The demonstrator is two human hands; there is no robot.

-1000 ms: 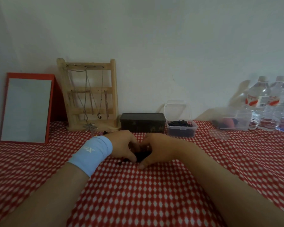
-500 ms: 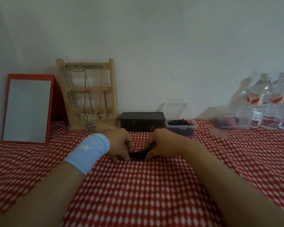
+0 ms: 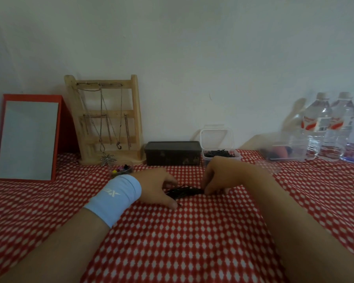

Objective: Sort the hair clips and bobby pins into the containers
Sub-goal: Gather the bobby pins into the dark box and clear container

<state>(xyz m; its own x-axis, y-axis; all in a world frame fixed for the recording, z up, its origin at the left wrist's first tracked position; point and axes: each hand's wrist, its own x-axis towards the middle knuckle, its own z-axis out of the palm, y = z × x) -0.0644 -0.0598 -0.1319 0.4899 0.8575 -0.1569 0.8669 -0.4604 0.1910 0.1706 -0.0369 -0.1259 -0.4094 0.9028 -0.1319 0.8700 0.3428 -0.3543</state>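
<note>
Between the fingers: a loose black heap of pins (image 3: pixel 185 192) lies on the cloth (image 3: pixel 192 242), with a hand at each end.
Left hand (image 3: pixel 154 187): at the heap's left end, fingers curled narrowly over the far side and thumb laid along the near side, holding the pins between them; one stray pin pokes out just past the thumb tip.
Right hand (image 3: pixel 221 176): at the heap's right end, fingers bent down tight, tips pinching the pins against the cloth.
Wristband (image 3: pixel 114 198): pale blue with white lettering, on the left wrist.
Tub (image 3: pixel 236 157): clear, lid stood up, just beyond the right knuckles; more black pins inside.
Box (image 3: pixel 173 153): dark and lidded, beyond the gap between the two sets of fingers, just left of the tub.
Dish (image 3: pixel 129 172): small and clear, just beyond the left wrist; coloured clips (image 3: pixel 121 168) inside.
Stand (image 3: pixel 106 119): wooden, hung with chains, well beyond the left fingers, against the wall.
Mirror (image 3: pixel 28 137): red-framed, leaning, far left of the left fingers.
Bin (image 3: pixel 288 150): clear plastic, well right of the right fingers; contents blurred.
Bottles (image 3: pixel 319 127): clear water bottles, beyond the bin, at the far right.
</note>
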